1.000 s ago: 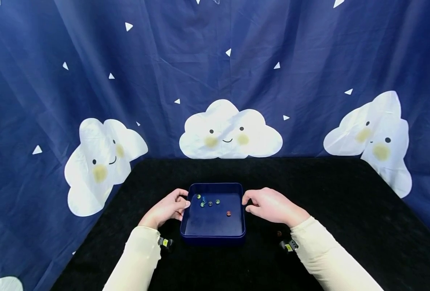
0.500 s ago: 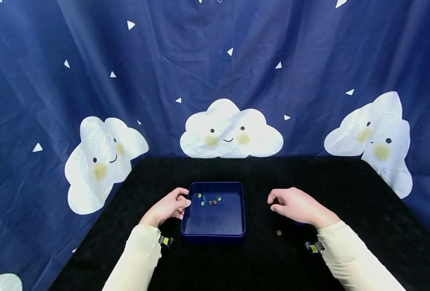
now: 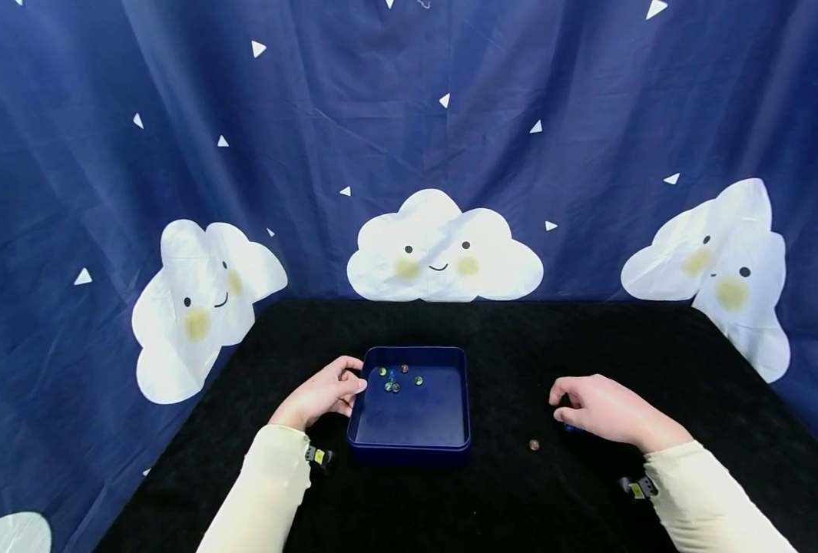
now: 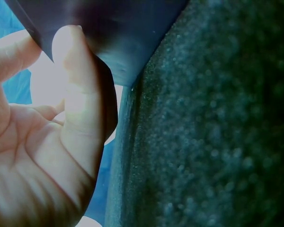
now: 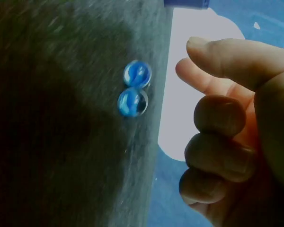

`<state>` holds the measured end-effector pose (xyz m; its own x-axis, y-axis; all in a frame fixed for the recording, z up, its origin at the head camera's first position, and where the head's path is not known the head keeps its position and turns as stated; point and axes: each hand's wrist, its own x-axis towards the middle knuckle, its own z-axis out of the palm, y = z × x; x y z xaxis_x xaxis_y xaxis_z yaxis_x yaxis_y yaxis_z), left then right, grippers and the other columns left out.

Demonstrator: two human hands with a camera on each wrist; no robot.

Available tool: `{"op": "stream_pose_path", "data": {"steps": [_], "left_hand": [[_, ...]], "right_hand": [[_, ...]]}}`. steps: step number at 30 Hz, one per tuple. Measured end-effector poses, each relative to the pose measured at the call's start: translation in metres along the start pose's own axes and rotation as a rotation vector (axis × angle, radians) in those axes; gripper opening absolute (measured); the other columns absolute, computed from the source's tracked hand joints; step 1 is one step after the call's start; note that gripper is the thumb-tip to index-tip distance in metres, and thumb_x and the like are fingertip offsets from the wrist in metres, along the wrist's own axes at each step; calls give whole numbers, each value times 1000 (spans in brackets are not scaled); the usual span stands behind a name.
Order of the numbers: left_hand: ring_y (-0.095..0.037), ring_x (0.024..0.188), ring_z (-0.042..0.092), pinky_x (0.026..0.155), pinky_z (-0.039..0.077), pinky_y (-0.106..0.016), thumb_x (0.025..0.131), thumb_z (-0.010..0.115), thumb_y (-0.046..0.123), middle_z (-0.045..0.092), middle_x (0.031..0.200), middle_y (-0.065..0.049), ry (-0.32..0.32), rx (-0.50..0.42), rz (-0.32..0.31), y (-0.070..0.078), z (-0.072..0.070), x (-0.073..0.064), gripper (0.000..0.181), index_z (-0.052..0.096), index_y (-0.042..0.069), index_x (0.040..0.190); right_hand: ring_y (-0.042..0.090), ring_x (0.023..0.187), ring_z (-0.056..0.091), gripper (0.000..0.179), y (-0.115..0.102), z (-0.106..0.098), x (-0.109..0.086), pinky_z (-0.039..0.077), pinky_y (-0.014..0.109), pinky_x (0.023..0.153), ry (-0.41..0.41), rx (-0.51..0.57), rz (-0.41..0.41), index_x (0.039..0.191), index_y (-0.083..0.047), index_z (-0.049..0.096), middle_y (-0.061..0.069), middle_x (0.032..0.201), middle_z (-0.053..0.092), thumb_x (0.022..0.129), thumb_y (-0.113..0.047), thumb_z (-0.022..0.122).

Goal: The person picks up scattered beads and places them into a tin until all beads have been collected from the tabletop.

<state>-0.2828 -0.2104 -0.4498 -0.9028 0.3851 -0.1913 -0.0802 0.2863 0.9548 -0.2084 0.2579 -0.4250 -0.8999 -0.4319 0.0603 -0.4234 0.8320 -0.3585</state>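
Pinching the tray, the left hand steadies it; at least six marbles seem done inside. Two blue marbles, near the empty, loosely parted right hand, and one brown marble remain on the counter.

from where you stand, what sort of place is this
Probably a small staged recording setup: a cloud-printed blue curtain encloses the back and both sides of a black-covered table, and a small device sits by the right sleeve.
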Motion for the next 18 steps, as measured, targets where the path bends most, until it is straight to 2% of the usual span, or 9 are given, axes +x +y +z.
{"op": "stream_pose_path", "data": {"steps": [5, 10, 18], "left_hand": [[-19, 63, 51, 58, 52, -34, 88, 63, 19, 50, 79, -9, -6, -5, -2, -1, 0, -1, 53, 36, 1, 131], [-18, 63, 51, 58, 52, -34, 89, 63, 17, 50, 78, -9, -3, -2, -3, 0, 1, -1, 52, 36, 1, 131], [-18, 61, 51, 58, 52, -34, 89, 63, 18, 50, 76, -8, 4, 8, -9, 4, 1, -2, 53, 36, 1, 131]], "right_hand": [[1, 57, 44, 15, 7, 0, -7, 39, 24, 58, -56, -13, -10, 86, -29, 59, -17, 67, 49, 79, -29, 72], [2, 62, 44, 18, 8, 2, -9, 38, 25, 59, -111, -10, -14, 80, -29, 56, -15, 74, 50, 78, -22, 72], [3, 61, 44, 20, 6, 3, -5, 38, 25, 58, -106, -30, -12, 79, -30, 54, -15, 73, 50, 77, -18, 70]]}}
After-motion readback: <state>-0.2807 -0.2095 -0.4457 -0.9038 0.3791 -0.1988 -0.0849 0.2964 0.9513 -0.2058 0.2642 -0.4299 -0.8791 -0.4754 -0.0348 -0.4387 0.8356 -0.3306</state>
